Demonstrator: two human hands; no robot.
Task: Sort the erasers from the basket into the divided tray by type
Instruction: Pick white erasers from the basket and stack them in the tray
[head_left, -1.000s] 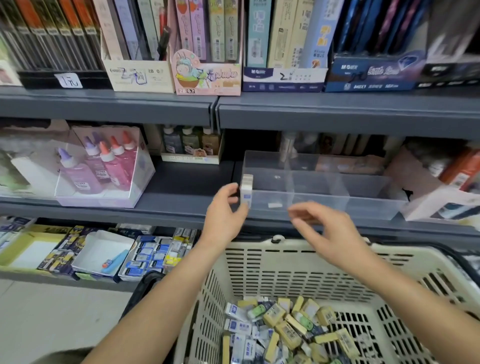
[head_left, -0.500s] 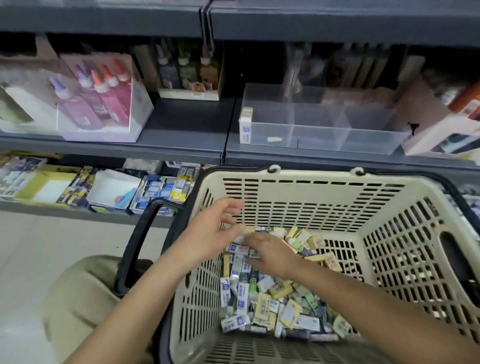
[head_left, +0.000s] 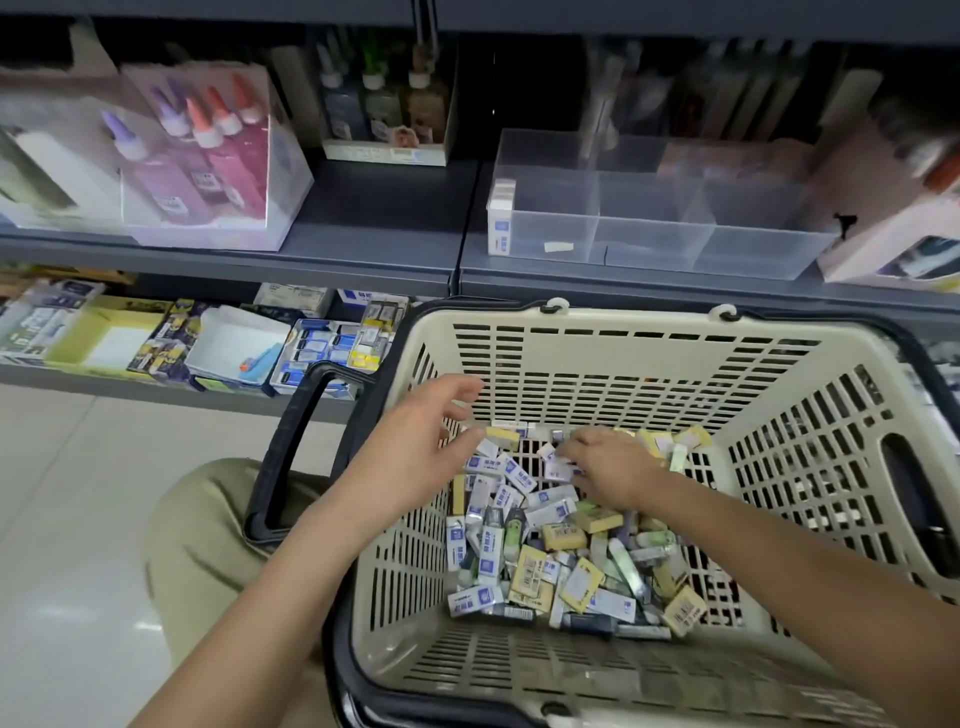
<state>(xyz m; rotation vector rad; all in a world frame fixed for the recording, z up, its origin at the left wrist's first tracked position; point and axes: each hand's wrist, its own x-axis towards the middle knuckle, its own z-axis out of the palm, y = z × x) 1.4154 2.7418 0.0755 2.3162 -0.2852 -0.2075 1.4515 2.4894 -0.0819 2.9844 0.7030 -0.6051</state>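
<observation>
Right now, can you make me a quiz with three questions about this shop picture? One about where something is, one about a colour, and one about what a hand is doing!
1. Where in the clear tray do the white erasers stand?
A. the left end compartment
B. the middle compartment
C. the right end compartment

2. What colour are the walls of the basket?
A. red
B. cream
C. blue

3. What is the left hand doing?
A. hovering open over the basket's left side
B. gripping a glue bottle
C. resting on the tray

Answers:
1 A, because they stand against the tray's left wall.
2 B, because its slotted walls are cream, with black handles.
3 A, because its fingers are spread and grip nothing.
</observation>
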